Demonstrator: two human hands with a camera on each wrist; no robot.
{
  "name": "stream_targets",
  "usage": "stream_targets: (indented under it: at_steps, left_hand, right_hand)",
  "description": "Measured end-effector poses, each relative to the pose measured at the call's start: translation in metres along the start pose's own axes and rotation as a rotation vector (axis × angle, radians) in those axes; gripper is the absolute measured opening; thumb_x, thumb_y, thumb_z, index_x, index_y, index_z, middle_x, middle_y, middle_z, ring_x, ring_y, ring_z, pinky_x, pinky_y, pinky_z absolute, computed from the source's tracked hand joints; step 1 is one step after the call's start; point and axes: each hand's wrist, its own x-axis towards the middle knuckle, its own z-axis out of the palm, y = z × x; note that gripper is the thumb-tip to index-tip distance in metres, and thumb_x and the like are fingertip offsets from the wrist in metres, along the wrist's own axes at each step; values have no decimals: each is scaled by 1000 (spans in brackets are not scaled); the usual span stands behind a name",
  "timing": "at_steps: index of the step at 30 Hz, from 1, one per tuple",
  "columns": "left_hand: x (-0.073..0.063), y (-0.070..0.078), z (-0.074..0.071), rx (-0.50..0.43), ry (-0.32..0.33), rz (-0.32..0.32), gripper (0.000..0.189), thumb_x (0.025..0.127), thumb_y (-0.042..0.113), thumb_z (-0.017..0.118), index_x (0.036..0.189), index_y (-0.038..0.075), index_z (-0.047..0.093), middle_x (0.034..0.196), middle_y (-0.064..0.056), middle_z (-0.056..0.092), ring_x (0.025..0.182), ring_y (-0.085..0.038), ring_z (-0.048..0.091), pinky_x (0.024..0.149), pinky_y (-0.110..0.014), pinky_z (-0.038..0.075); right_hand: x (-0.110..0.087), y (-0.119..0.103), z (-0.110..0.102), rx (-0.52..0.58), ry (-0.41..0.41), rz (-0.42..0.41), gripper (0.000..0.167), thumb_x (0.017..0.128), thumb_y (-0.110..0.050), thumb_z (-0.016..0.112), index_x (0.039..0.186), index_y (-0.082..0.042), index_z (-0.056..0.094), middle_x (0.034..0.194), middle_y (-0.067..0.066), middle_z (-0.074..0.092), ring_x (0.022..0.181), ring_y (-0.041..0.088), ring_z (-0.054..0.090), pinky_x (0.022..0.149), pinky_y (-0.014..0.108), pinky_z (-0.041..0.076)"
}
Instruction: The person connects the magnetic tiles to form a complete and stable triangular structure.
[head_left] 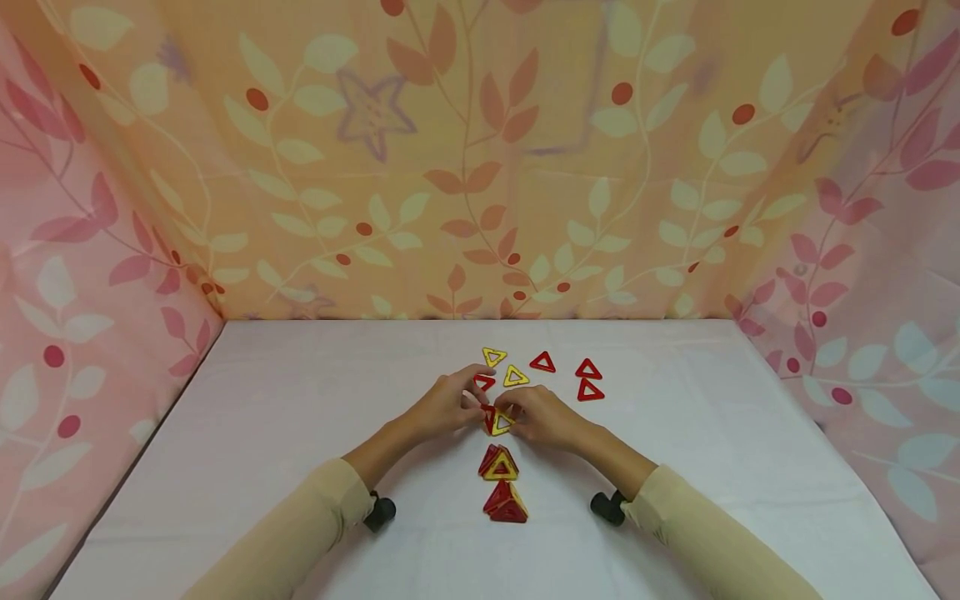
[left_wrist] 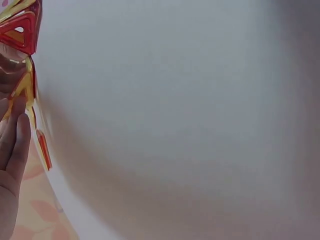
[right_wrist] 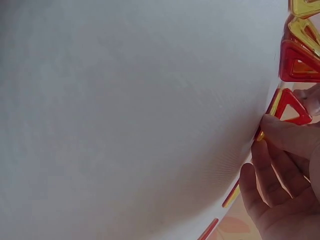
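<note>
Both hands meet at mid-table over a small group of magnetic triangle tiles standing together. My left hand (head_left: 450, 404) pinches a red triangle tile (head_left: 488, 415) from the left, thumb and fingers at its edge. From the right, my right hand (head_left: 546, 417) pinches a yellow triangle tile (head_left: 499, 427) that leans against the red one. In the right wrist view, the thumb and fingers (right_wrist: 287, 137) close on the tile edges, beside an upright red triangle (right_wrist: 302, 119). A further red triangle tile (head_left: 484, 382) lies just beyond the left fingers.
Two red-and-yellow pyramids, one (head_left: 499, 464) behind the other (head_left: 507, 505), stand nearer the body. Loose yellow tiles (head_left: 515, 376) and several red tiles (head_left: 542, 362) lie farther back and to the right. Patterned curtains (head_left: 465, 167) border the white table (head_left: 315, 367).
</note>
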Motion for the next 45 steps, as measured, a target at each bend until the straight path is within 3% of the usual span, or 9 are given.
stream_targets:
  at_steps: [6, 12, 22, 28, 35, 45]
  left_hand:
    - [4, 2, 7, 26, -20, -10, 61, 86, -5, 72, 141, 2, 46, 99, -11, 69, 81, -16, 70, 73, -27, 57]
    - [5, 2, 11, 40, 1, -26, 62, 87, -3, 73, 142, 2, 45, 100, -7, 67, 87, -16, 69, 77, -28, 57]
    - [4, 2, 12, 8, 1, -17, 61, 87, -4, 72, 141, 1, 44, 101, -9, 68, 84, -16, 69, 72, -27, 56]
    - [4, 1, 13, 2, -2, -35, 61, 88, -1, 73, 142, 2, 45, 102, -8, 68, 85, -14, 69, 72, -26, 55]
    - [4, 1, 13, -8, 0, -35, 59, 87, -1, 74, 140, 2, 47, 101, -7, 67, 83, -13, 68, 72, -25, 56]
    - [4, 1, 13, 1, 5, -22, 58, 86, -2, 74, 138, 2, 49, 100, -7, 67, 83, -14, 68, 72, -25, 56]
  right_hand:
    - [0, 3, 2, 2, 9, -17, 35, 83, 2, 77, 117, -3, 69, 109, 6, 71, 92, 18, 65, 84, 31, 55]
    - [0, 2, 0, 10, 12, -15, 34, 83, 1, 77, 116, -3, 69, 108, 6, 72, 92, 18, 65, 83, 30, 55]
    - [-3, 9, 1, 28, 26, -17, 34, 84, -1, 77, 117, -3, 69, 106, 4, 71, 93, 15, 66, 84, 29, 54]
    - [-18, 18, -15, 111, 51, 67, 35, 87, -1, 72, 122, -3, 66, 113, 7, 70, 100, 19, 64, 90, 38, 54]
    - [-41, 48, -44, 51, 155, 131, 33, 86, 4, 69, 119, 3, 66, 110, 15, 70, 96, 26, 65, 86, 45, 54]
    - [-62, 80, -62, -15, 202, 241, 32, 85, 4, 70, 117, 4, 66, 108, 14, 70, 100, 30, 64, 88, 50, 52]
